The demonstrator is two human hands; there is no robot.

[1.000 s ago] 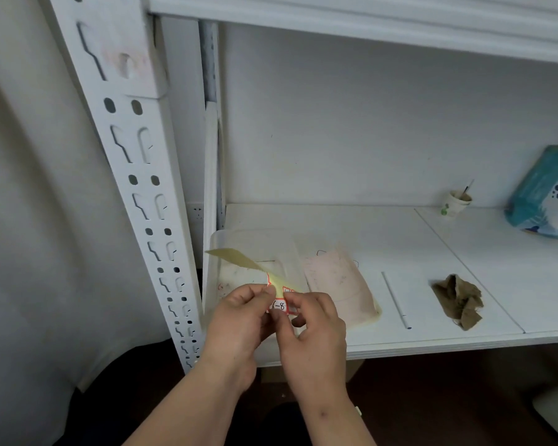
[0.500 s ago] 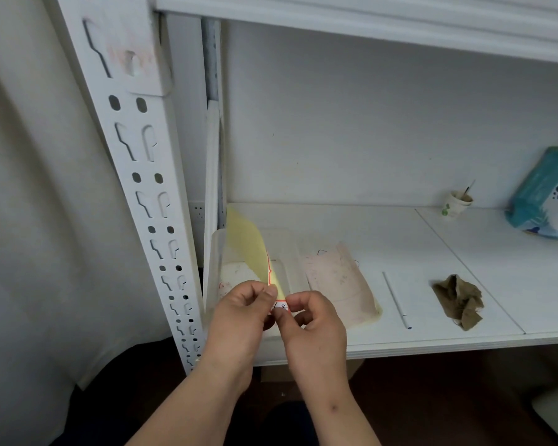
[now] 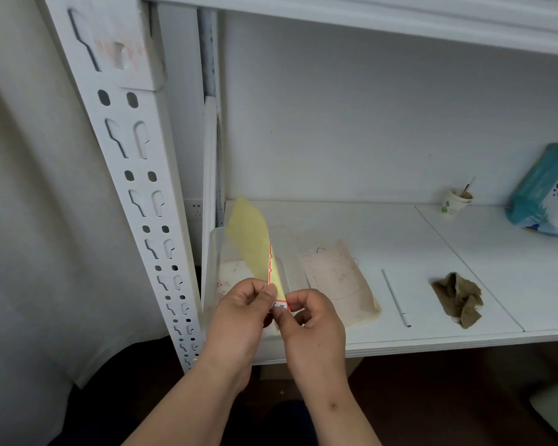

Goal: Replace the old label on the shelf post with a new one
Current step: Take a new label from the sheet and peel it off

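Note:
A white perforated shelf post (image 3: 132,175) runs down the left side, with faint pink residue near its top. In front of the shelf edge both hands meet. My left hand (image 3: 239,312) pinches the yellow backing sheet (image 3: 250,241), which stands upright above the fingers. My right hand (image 3: 313,323) pinches a small white label with a red border (image 3: 280,306) at the sheet's lower end. The label carries handwritten marks that I cannot read fully.
On the white shelf board (image 3: 400,230) sit a clear plastic tray (image 3: 216,252), a pinkish paper sheet (image 3: 335,278), a white pen (image 3: 396,297), a crumpled brown cloth (image 3: 459,299), a paper cup (image 3: 455,201) and a teal packet (image 3: 546,191). A wall socket (image 3: 196,209) shows behind the post.
The yellow backing sheet has swung from lying flat and pointing left to standing upright. Both hands stay pinched together at the label.

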